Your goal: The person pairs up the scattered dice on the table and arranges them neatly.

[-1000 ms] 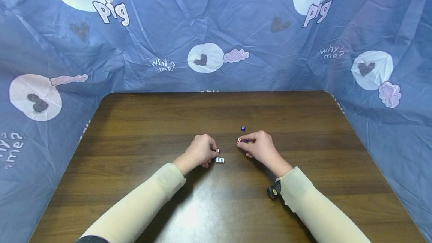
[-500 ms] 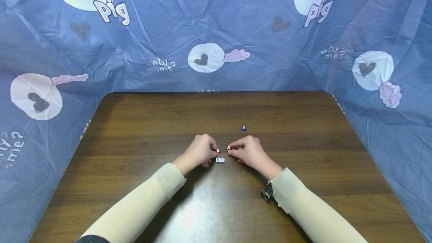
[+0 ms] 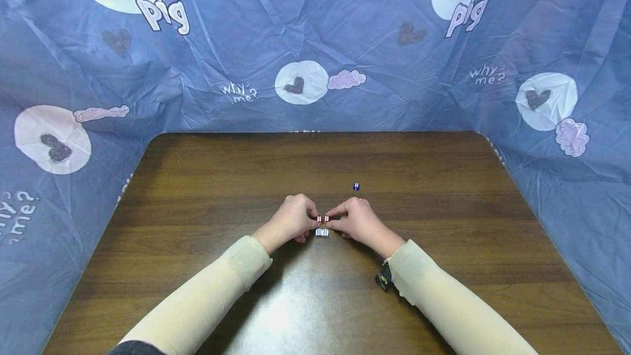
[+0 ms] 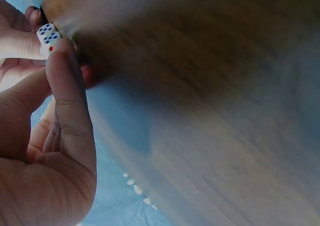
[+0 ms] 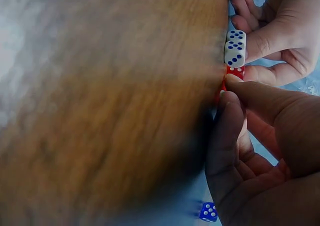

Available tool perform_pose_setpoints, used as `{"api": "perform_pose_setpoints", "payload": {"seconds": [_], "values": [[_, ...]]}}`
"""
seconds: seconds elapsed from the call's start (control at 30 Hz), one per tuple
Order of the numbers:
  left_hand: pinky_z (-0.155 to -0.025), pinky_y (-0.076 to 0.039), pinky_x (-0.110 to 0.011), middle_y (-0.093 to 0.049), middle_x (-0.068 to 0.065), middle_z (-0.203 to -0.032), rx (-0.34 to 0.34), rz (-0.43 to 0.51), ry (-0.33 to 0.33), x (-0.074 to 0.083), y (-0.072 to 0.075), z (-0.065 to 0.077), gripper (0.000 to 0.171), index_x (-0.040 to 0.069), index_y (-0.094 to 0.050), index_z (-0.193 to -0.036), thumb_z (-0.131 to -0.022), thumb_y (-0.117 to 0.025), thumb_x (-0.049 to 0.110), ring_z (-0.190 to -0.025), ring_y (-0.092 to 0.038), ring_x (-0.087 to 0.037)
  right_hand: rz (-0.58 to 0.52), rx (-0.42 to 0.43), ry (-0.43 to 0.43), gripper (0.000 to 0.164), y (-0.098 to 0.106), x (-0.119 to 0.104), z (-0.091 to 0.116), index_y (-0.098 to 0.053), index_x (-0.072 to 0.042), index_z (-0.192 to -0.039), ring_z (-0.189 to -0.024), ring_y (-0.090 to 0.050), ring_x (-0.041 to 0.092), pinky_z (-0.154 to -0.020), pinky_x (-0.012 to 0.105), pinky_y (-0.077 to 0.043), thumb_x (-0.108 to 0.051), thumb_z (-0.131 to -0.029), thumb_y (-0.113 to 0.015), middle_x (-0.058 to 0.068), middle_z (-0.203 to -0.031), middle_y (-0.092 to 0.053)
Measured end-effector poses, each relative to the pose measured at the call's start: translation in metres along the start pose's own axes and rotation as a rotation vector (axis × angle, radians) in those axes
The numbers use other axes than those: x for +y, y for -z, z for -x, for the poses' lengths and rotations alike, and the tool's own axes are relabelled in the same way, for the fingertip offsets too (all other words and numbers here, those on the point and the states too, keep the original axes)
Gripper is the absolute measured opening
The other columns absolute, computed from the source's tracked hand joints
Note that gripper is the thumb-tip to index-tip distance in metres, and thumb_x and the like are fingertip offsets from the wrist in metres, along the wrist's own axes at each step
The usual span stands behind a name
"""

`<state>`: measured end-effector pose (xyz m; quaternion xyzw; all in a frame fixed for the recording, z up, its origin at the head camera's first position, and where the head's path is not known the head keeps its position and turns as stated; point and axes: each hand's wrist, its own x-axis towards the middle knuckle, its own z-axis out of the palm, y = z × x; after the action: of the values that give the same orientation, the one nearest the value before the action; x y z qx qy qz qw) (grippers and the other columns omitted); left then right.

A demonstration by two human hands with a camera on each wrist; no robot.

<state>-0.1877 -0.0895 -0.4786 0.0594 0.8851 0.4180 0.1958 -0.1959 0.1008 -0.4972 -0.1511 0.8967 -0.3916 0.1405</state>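
Note:
My left hand pinches a red die between thumb and finger, low over the table. Right beside that die, a second red die is pinched by my right hand. Just in front of them on the near side, two white dice with blue pips sit side by side. The right wrist view shows a red die close against the white dice, with fingertips of both hands around it. In the left wrist view the near fingers partly cover the white dice.
Beyond the right hand, a blue die lies on the brown wooden table. A blue printed cloth hangs behind the table and along both its sides. The right wrist wears a black device.
My right hand has moved left and slightly nearer with its red die, bringing it beside the other red one. A second blue die by that hand is now hidden. The left hand stays put.

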Motion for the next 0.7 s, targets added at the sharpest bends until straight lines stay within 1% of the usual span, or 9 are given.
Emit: {"api": "perform_pose_setpoints", "payload": {"seconds": [0.13, 0.3, 0.47, 0.7], "values": [[-0.04, -0.057, -0.032, -0.065, -0.015, -0.057, -0.012, -0.01, -0.008, -0.0009, 0.0003, -0.0011, 0.007, 0.0, -0.073, -0.083, -0.088, -0.077, -0.002, -0.043, -0.064, -0.02, 0.01, -0.016, 0.012, 0.011, -0.0002, -0.0006, -0.0006, -0.082, -0.016, -0.097, -0.046, -0.06, 0.012, -0.046, 0.028, -0.054, -0.016, -0.086, -0.085, -0.009, -0.069, -0.07], [-0.04, -0.057, -0.032, -0.065, -0.015, -0.057, -0.016, -0.011, -0.011, -0.0009, 0.0003, -0.0009, 0.007, 0.0, -0.072, -0.084, -0.087, -0.077, -0.002, -0.043, -0.065, -0.021, 0.015, -0.022, 0.021, 0.01, -0.0007, -0.0005, -0.0014, -0.083, -0.017, -0.096, -0.046, -0.06, 0.011, -0.046, 0.028, -0.054, -0.015, -0.087, -0.084, -0.011, -0.069, -0.07], [-0.04, -0.057, -0.033, -0.065, -0.016, -0.057, -0.003, 0.005, -0.005, -0.0005, 0.0, -0.0002, 0.01, 0.002, -0.072, -0.081, -0.086, -0.079, -0.003, -0.043, -0.065, -0.023, 0.011, -0.02, 0.02, 0.01, -0.0012, -0.0004, -0.0022, -0.083, -0.018, -0.096, -0.045, -0.06, 0.011, -0.046, 0.027, -0.053, -0.015, -0.086, -0.084, -0.011, -0.069, -0.07], [-0.038, -0.056, -0.032, -0.064, -0.014, -0.054, 0.007, 0.0, -0.036, -0.0009, -0.0002, 0.0008, 0.01, 0.001, -0.071, -0.081, -0.086, -0.08, -0.002, -0.041, -0.064, -0.022, -0.008, -0.019, 0.038, 0.011, -0.0005, -0.0026, -0.0014, -0.083, -0.015, -0.097, -0.045, -0.059, 0.01, -0.044, 0.026, -0.053, -0.014, -0.086, -0.084, -0.009, -0.067, -0.07]]}}
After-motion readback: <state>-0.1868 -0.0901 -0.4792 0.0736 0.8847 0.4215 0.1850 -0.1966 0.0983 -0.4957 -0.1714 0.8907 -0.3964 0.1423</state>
